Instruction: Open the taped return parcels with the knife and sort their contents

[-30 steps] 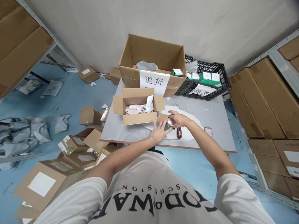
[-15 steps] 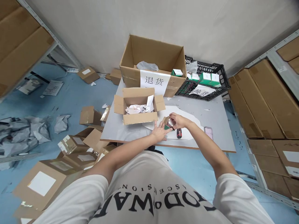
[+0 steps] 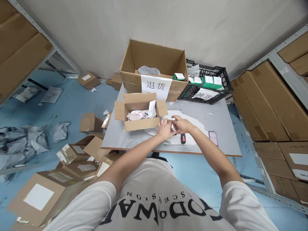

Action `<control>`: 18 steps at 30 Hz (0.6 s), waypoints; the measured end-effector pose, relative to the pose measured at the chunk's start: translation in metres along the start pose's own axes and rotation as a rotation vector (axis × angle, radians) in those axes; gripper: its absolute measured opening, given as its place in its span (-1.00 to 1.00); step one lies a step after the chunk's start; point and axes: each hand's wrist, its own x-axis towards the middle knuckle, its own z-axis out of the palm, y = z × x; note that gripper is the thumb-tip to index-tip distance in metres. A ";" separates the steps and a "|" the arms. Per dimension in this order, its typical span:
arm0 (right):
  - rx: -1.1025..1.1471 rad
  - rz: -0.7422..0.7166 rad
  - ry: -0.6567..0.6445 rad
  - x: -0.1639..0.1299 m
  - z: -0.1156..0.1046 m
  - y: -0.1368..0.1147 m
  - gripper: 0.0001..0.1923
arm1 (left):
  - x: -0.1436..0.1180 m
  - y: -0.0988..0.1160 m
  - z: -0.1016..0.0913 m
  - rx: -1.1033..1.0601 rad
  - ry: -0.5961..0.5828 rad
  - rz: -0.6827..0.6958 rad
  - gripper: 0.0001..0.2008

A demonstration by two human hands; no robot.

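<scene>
Both my hands meet over the near middle of the grey table (image 3: 218, 118). My right hand (image 3: 181, 124) grips a small jar-like item (image 3: 173, 128) with a shiny top. My left hand (image 3: 164, 128) closes on the same item from the left, covering most of it. Just behind my hands sits an open small cardboard box (image 3: 141, 112) with crumpled white paper inside. A red and black utility knife (image 3: 183, 138) lies on a white sheet right below my right hand.
A big open carton (image 3: 154, 69) with a white label stands at the table's far edge, beside a black crate (image 3: 211, 86) of green-and-white boxes. A phone (image 3: 213, 137) lies right of the knife. Cardboard boxes (image 3: 81, 154) litter the blue floor left; stacked cartons (image 3: 271, 106) line shelves right.
My left hand went from flat, fingers spread beside the item, to closed around it. The green box under the item is no longer visible. The view shifted slightly.
</scene>
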 end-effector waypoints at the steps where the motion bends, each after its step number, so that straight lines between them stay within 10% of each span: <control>1: 0.025 -0.023 0.013 -0.001 -0.002 0.000 -0.33 | 0.005 -0.001 0.001 -0.006 -0.012 0.009 -0.23; 5: 0.139 -0.144 0.069 -0.003 -0.004 0.003 -0.32 | 0.018 -0.013 0.008 -0.065 -0.094 0.179 0.16; 18: -0.010 -0.017 -0.040 -0.018 -0.059 -0.024 -0.68 | 0.021 -0.033 0.016 -0.099 -0.120 0.192 0.07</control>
